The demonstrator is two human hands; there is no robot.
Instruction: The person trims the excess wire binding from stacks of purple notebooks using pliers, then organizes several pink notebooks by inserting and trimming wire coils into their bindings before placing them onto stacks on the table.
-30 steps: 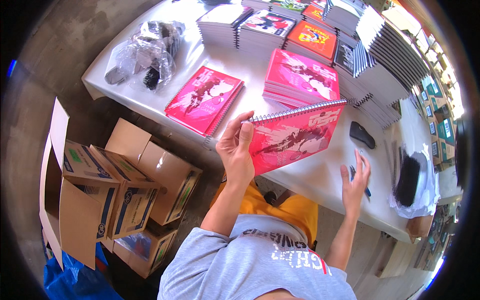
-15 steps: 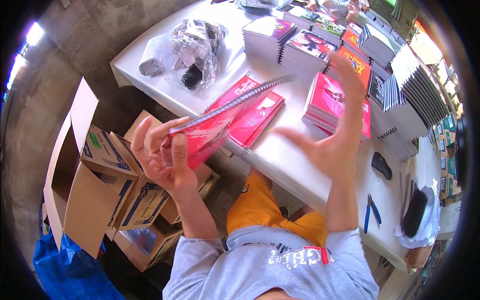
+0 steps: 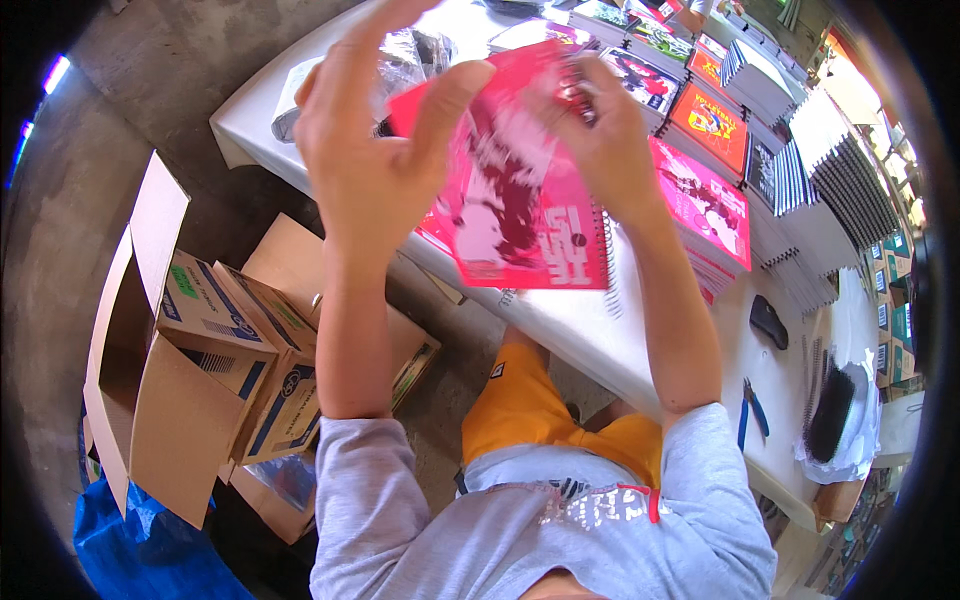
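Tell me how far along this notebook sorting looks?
Already done, it seems: several stacks of spiral notebooks sit sorted on the white table. In hand: the left hand and right hand hold one pink spiral notebook up over the table. Possibly left: open cardboard boxes stand on the floor; I can't see what they hold.

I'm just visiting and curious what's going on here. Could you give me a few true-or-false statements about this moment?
1. Both hands hold the pink spiral notebook. True: left hand, right hand.
2. The notebook lies flat on the table. False: it is lifted above it.
3. An open cardboard box stands on the floor. True.
4. The person wears blue shorts. False: the shorts are orange.
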